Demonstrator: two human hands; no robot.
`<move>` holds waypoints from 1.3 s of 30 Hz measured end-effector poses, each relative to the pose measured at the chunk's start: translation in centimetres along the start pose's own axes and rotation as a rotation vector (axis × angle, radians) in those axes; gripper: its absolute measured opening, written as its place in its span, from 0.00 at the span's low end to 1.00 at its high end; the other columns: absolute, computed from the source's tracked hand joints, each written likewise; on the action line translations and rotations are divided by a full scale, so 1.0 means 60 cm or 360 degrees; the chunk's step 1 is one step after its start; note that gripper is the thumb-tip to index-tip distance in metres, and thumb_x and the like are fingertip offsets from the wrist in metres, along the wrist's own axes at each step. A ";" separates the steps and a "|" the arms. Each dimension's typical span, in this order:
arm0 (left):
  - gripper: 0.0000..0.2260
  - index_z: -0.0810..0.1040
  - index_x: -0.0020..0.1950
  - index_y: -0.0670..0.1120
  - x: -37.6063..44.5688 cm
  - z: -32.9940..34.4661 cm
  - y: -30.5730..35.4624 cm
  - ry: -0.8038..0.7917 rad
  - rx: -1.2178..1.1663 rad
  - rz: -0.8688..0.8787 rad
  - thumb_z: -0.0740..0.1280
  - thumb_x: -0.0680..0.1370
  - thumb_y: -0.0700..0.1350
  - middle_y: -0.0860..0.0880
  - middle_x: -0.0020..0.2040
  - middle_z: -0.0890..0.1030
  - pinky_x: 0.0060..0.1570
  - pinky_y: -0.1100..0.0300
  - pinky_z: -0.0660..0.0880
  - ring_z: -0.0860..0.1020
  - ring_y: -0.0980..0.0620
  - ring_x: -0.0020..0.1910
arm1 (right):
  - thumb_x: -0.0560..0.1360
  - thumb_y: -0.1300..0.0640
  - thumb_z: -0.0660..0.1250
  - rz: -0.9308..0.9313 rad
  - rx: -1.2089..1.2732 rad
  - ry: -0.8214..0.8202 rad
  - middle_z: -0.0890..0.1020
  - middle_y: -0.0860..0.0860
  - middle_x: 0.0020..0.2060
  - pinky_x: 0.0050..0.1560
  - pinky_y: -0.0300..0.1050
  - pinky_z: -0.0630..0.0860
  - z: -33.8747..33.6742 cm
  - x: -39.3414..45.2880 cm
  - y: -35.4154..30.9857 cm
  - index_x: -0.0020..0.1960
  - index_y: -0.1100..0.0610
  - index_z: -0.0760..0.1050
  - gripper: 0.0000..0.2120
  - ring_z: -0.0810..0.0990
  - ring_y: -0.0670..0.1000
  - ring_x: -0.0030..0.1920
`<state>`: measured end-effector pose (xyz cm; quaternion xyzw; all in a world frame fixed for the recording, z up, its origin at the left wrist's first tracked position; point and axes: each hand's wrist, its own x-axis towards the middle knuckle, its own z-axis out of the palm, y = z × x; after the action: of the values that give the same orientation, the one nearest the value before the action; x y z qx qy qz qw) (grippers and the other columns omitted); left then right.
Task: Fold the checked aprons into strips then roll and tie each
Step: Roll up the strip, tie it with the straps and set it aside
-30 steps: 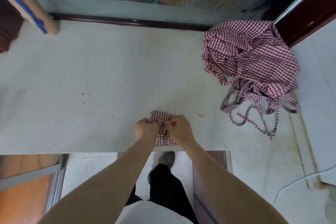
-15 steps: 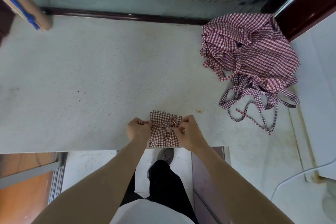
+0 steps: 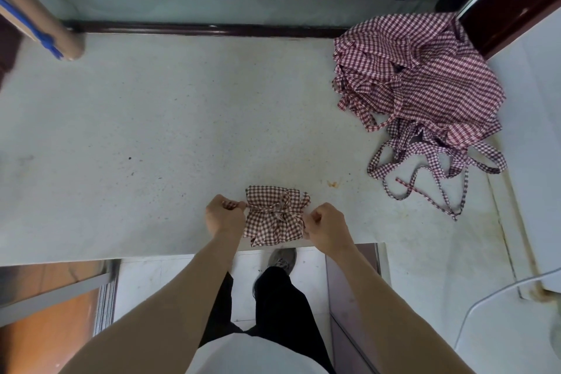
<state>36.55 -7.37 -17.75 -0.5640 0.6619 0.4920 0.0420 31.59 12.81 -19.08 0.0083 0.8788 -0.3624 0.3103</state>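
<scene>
A rolled red-and-white checked apron bundle [image 3: 274, 215] lies near the front edge of the pale stone counter [image 3: 158, 136], with its strap knotted across the middle. My left hand [image 3: 224, 215] pinches one strap end at the bundle's left side. My right hand [image 3: 326, 226] pinches the other strap end at its right side. Both straps run taut from the knot outward. A heap of loose checked aprons [image 3: 422, 82] sits at the back right, with straps [image 3: 425, 179] trailing toward the front.
A brown roll with a blue band [image 3: 42, 24] pokes in at the back left. A dark wooden rail [image 3: 206, 30] and a glass panel border the counter's far side. A white ledge [image 3: 531, 136] rises on the right. The floor and my shoe [image 3: 283, 258] show below the counter edge.
My hands have drawn apart from the middle of the bundle, pulling the strap ends outward. The knot and the rolled apron between them now show.
</scene>
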 end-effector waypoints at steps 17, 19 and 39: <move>0.06 0.69 0.53 0.36 -0.032 0.003 0.086 -0.0483 -0.0604 0.0364 0.64 0.81 0.38 0.42 0.39 0.84 0.41 0.51 0.82 0.84 0.44 0.39 | 0.82 0.61 0.61 -0.0183 0.1298 -0.0200 0.85 0.62 0.41 0.46 0.54 0.82 -0.025 -0.017 -0.116 0.40 0.63 0.76 0.13 0.84 0.61 0.42; 0.04 0.68 0.52 0.38 -0.032 -0.004 0.098 -0.0535 -0.0564 0.0380 0.63 0.81 0.36 0.39 0.38 0.81 0.32 0.56 0.80 0.82 0.46 0.32 | 0.83 0.58 0.58 -0.0175 0.1393 -0.0238 0.82 0.60 0.36 0.33 0.46 0.75 -0.031 -0.017 -0.119 0.37 0.60 0.73 0.16 0.78 0.57 0.35; 0.05 0.76 0.43 0.45 0.007 -0.006 0.048 -0.0828 0.0293 0.0776 0.69 0.78 0.40 0.51 0.30 0.81 0.31 0.70 0.71 0.78 0.61 0.26 | 0.81 0.65 0.55 0.0070 0.0647 -0.0356 0.78 0.54 0.33 0.35 0.41 0.69 0.050 0.017 -0.117 0.47 0.64 0.75 0.11 0.73 0.47 0.32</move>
<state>34.33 -8.25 -16.09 -0.2397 0.7856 0.5528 0.1411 30.71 5.48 -16.86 0.0494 0.7475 -0.5238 0.4054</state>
